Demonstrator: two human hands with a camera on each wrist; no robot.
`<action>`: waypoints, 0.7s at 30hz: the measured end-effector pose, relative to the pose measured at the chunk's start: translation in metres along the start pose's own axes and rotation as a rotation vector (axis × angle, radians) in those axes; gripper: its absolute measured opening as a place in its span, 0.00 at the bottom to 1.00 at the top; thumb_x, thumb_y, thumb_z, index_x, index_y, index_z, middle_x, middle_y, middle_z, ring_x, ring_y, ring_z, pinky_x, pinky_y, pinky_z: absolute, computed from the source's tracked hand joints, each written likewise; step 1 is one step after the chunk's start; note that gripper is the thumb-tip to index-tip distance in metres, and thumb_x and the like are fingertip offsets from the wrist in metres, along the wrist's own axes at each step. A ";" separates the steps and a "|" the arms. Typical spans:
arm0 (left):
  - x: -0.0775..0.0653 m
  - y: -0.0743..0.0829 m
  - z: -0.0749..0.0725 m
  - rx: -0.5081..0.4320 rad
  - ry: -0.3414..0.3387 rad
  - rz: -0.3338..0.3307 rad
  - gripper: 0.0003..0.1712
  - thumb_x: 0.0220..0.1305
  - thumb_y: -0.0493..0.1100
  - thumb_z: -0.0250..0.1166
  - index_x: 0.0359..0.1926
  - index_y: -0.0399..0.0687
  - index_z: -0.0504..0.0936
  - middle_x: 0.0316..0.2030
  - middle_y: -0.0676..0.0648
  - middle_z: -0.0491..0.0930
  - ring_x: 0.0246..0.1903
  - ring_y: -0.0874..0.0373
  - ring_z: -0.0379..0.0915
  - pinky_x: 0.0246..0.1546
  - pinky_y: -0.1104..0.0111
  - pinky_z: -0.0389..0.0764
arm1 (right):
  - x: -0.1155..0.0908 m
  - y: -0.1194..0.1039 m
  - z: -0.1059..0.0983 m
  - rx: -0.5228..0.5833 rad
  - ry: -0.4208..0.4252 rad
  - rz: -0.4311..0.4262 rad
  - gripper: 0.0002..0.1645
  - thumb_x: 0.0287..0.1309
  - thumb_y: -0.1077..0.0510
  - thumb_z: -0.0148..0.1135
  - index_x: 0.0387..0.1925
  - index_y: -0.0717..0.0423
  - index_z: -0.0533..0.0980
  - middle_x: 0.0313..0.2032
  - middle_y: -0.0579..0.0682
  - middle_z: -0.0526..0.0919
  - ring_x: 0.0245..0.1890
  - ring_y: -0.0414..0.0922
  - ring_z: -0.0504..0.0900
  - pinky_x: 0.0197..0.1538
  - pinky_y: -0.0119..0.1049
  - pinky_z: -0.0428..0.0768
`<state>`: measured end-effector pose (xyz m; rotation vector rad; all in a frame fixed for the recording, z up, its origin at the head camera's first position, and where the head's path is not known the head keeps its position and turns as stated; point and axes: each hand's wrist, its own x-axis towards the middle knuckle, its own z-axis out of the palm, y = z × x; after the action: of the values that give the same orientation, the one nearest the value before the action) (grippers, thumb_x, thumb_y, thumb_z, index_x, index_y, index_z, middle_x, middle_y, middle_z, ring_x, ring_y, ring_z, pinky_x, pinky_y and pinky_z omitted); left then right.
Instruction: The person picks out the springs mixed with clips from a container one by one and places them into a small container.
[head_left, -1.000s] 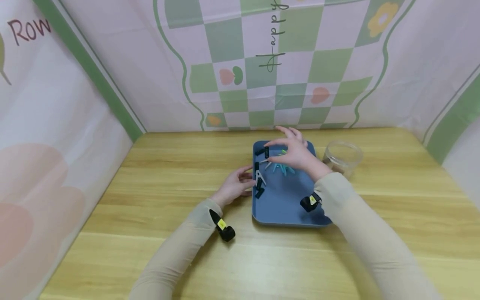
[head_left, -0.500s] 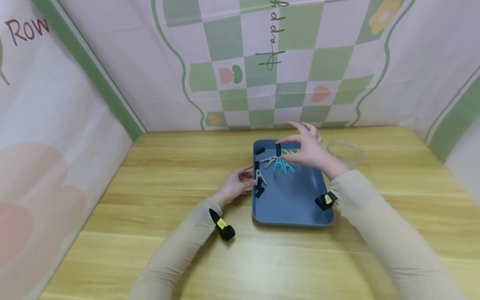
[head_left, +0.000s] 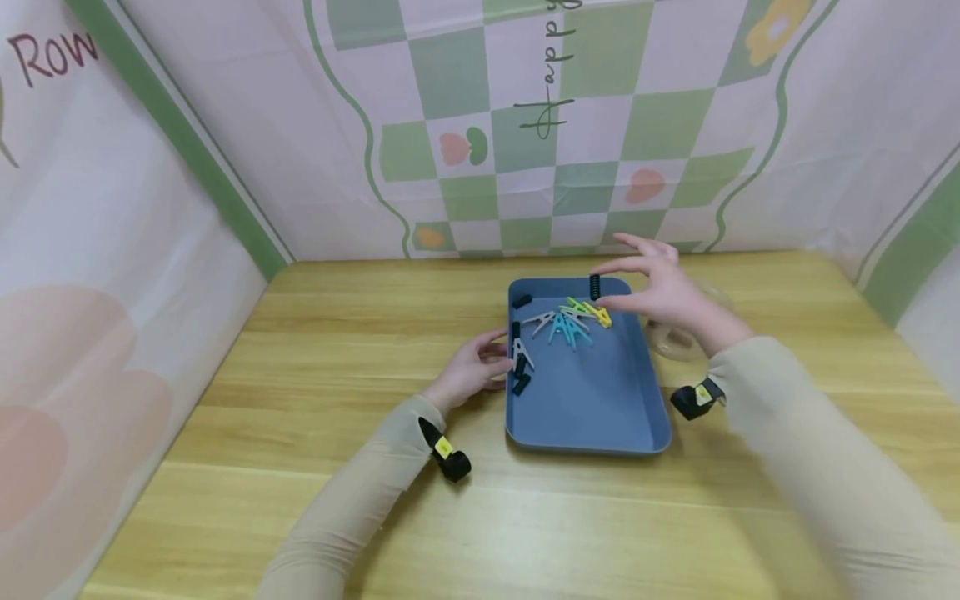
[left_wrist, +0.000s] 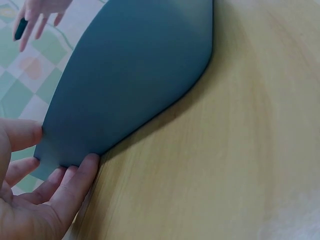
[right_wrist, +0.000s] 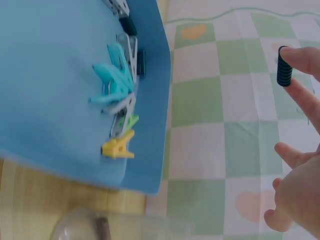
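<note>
My right hand (head_left: 667,292) pinches a black ribbed cylinder (head_left: 595,287) between thumb and index finger, above the far right corner of a blue tray (head_left: 585,408). The right wrist view shows the cylinder (right_wrist: 284,67) at the fingertips, the other fingers spread. My left hand (head_left: 468,371) holds the tray's left side; in the left wrist view its bent fingers meet the rim and outer wall (left_wrist: 120,75). In the tray lie blue clothespins (head_left: 566,328), a yellow clothespin (head_left: 600,315), grey ones (head_left: 521,353) and a green one, with several black cylinders (head_left: 522,384) along the left wall.
A clear round jar (head_left: 675,340) with brownish contents stands right of the tray, partly behind my right hand. The wooden table (head_left: 360,333) meets a patterned cloth (head_left: 517,200) at its back edge, with more cloth at the sides.
My right hand has lifted the black cylinder out of the tray's far left area and carried it right, uncovering the clothespins. The left hand stays at the tray's side.
</note>
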<state>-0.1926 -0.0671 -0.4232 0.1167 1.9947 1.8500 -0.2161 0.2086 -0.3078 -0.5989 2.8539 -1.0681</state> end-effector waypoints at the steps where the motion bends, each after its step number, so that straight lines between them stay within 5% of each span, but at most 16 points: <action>1: 0.000 0.000 0.000 0.001 0.000 -0.001 0.35 0.64 0.30 0.58 0.70 0.47 0.59 0.61 0.36 0.67 0.57 0.45 0.69 0.48 0.59 0.83 | -0.001 0.001 -0.003 0.008 -0.007 0.016 0.26 0.53 0.56 0.68 0.54 0.60 0.76 0.73 0.58 0.45 0.70 0.65 0.31 0.65 0.73 0.38; 21: -0.001 0.001 0.001 -0.005 0.010 -0.009 0.35 0.64 0.30 0.58 0.70 0.48 0.60 0.60 0.36 0.68 0.57 0.45 0.70 0.48 0.59 0.83 | -0.028 0.058 -0.040 -0.020 0.068 0.091 0.31 0.52 0.57 0.68 0.56 0.68 0.72 0.72 0.66 0.46 0.68 0.74 0.34 0.64 0.74 0.34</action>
<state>-0.1913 -0.0663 -0.4218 0.0980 1.9942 1.8533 -0.2166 0.2840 -0.3175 -0.4368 2.9211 -1.0673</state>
